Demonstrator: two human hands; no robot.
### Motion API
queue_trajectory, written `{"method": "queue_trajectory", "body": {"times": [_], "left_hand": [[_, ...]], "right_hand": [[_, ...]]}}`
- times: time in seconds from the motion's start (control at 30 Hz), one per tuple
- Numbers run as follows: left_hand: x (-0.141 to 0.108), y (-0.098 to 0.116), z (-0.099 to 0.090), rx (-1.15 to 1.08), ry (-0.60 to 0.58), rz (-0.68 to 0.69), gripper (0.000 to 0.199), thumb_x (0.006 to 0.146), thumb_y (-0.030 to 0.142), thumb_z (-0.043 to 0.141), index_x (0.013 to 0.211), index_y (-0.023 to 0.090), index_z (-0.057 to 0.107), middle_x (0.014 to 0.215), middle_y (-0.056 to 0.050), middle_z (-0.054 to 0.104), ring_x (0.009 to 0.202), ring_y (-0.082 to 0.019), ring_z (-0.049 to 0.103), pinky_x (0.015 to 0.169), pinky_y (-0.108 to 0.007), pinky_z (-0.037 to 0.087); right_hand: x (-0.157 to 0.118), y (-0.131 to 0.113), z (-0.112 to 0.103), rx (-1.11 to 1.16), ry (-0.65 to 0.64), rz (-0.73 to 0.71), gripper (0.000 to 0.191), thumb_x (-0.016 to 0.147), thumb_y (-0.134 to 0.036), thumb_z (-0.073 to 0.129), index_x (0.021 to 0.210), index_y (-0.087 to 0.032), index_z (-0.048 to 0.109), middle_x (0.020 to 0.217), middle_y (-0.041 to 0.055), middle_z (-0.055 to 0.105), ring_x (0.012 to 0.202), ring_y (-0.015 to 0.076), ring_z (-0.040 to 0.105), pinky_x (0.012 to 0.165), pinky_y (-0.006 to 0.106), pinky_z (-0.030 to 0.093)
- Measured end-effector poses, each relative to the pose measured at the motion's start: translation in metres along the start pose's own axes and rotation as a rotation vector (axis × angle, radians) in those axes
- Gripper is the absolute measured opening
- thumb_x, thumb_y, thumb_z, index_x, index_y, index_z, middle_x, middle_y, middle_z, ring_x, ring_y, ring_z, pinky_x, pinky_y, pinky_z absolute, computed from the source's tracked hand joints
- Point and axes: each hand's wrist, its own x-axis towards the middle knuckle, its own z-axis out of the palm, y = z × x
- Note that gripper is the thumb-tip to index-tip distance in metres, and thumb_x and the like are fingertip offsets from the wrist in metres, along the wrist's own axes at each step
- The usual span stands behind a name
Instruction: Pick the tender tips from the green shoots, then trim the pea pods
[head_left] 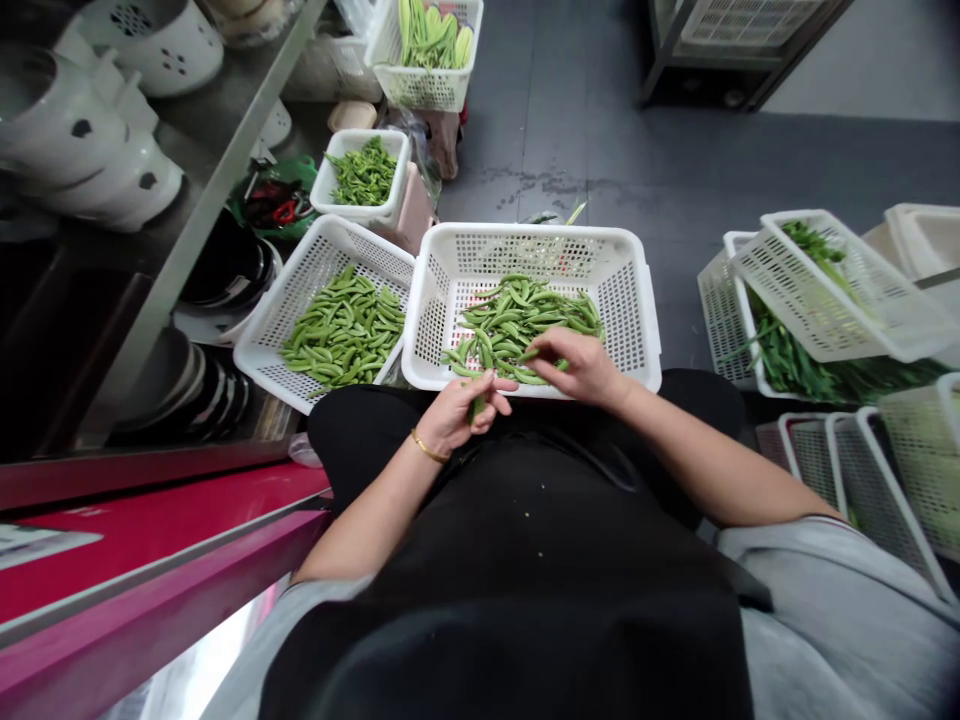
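Note:
A white perforated basket (645, 300) holding green pea pods (525, 312) stands in front of my lap. Left of it, a second white basket (262, 318) bears a heap of similar pods (349, 330). My left hand (466, 408), with a gold bracelet at the wrist, is at the near rim of the front basket, its fingers curled round a green pod (477, 404). Just to its right, over the same rim, my right hand (571, 362) is pinched, with a bit of green at its fingertips; whether this is a separate pod is unclear.
Beyond the left basket is a small white basket (319, 190) of green leaves, with a basket of vegetables (431, 92) farther back. A metal shelf (202, 195) runs along the left. Stacked white baskets (825, 290) with greens stand at the right.

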Motion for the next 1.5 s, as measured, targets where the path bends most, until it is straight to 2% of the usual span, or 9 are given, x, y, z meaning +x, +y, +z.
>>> {"method": "queue_trajectory", "body": {"times": [0.13,0.43,0.6,0.7,0.9,1.13,1.3,1.4,1.5], "left_hand": [[0.005,-0.004,0.010,-0.078,0.061,0.113,0.031,0.069,0.035,0.076,0.080,0.010,0.062,0.054,0.004,0.049,0.039,-0.002,0.037,0.034,-0.013,0.023],[-0.004,-0.007,0.007,-0.104,0.278,0.294,0.032,0.065,0.030,0.079,0.076,0.013,0.055,0.052,0.008,0.045,0.038,-0.001,0.037,0.033,-0.012,0.023],[-0.011,-0.013,0.008,0.023,0.046,0.114,0.031,0.067,0.034,0.078,0.076,0.011,0.059,0.047,0.007,0.043,0.036,-0.002,0.033,0.033,-0.013,0.021],[-0.015,-0.011,0.004,0.049,-0.059,0.052,0.031,0.068,0.034,0.076,0.080,0.009,0.063,0.050,0.003,0.049,0.036,-0.001,0.032,0.033,-0.013,0.019],[-0.021,-0.005,-0.010,0.084,-0.114,-0.050,0.029,0.067,0.032,0.075,0.081,0.007,0.069,0.055,-0.004,0.059,0.033,0.000,0.031,0.032,-0.014,0.017],[-0.020,-0.002,-0.008,0.226,-0.186,-0.132,0.029,0.069,0.035,0.067,0.075,0.007,0.072,0.047,-0.004,0.056,0.032,-0.007,0.039,0.033,-0.019,0.023],[-0.041,0.020,-0.002,0.725,-0.352,-0.046,0.023,0.072,0.035,0.070,0.070,0.012,0.072,0.054,-0.006,0.061,0.044,-0.009,0.047,0.042,-0.020,0.031],[-0.047,0.023,0.010,0.631,-0.355,0.076,0.026,0.071,0.039,0.070,0.067,0.013,0.071,0.052,-0.007,0.060,0.045,-0.013,0.050,0.043,-0.023,0.035],[-0.036,0.013,0.022,0.185,-0.087,0.268,0.033,0.073,0.044,0.065,0.065,0.013,0.067,0.044,-0.003,0.053,0.035,-0.009,0.043,0.037,-0.022,0.032]], "right_hand": [[-0.015,-0.040,0.004,0.051,-0.001,-0.255,0.018,0.093,-0.023,0.046,0.106,-0.018,0.058,0.099,0.0088,0.063,0.089,0.0151,0.059,0.074,0.027,0.049],[-0.022,-0.059,0.009,-0.182,-0.100,-0.121,0.029,0.096,-0.027,0.038,0.083,-0.014,0.060,0.073,0.0063,0.057,0.063,0.0129,0.048,0.057,0.024,0.039],[-0.015,-0.067,0.004,0.264,-0.312,-0.212,0.024,0.096,-0.026,0.041,0.085,-0.015,0.060,0.080,0.0048,0.061,0.070,0.0105,0.054,0.063,0.021,0.042],[-0.015,-0.055,-0.013,0.450,-0.295,-0.025,0.025,0.095,-0.029,0.043,0.083,-0.016,0.061,0.075,0.0029,0.063,0.068,0.0106,0.056,0.064,0.023,0.044],[-0.024,-0.015,-0.056,0.404,0.043,0.380,0.031,0.094,-0.042,0.041,0.083,-0.020,0.061,0.065,0.0021,0.062,0.059,0.0143,0.058,0.060,0.029,0.047],[-0.016,-0.058,-0.009,-0.240,-0.388,-0.195,0.023,0.093,-0.023,0.041,0.103,-0.012,0.059,0.085,0.0120,0.062,0.073,0.0189,0.056,0.062,0.031,0.042],[-0.007,-0.073,-0.006,-0.081,-0.572,-0.391,0.020,0.093,-0.018,0.039,0.088,-0.015,0.058,0.071,0.0037,0.056,0.056,0.0116,0.047,0.052,0.025,0.033],[0.002,-0.077,-0.011,0.157,-0.383,-0.362,0.024,0.095,-0.023,0.037,0.082,-0.017,0.056,0.070,0.0021,0.055,0.061,0.0107,0.049,0.057,0.024,0.037],[0.011,-0.079,-0.002,0.085,-0.022,-0.174,0.026,0.096,-0.025,0.035,0.080,-0.018,0.055,0.070,0.0037,0.054,0.067,0.0139,0.051,0.063,0.026,0.039]]}}
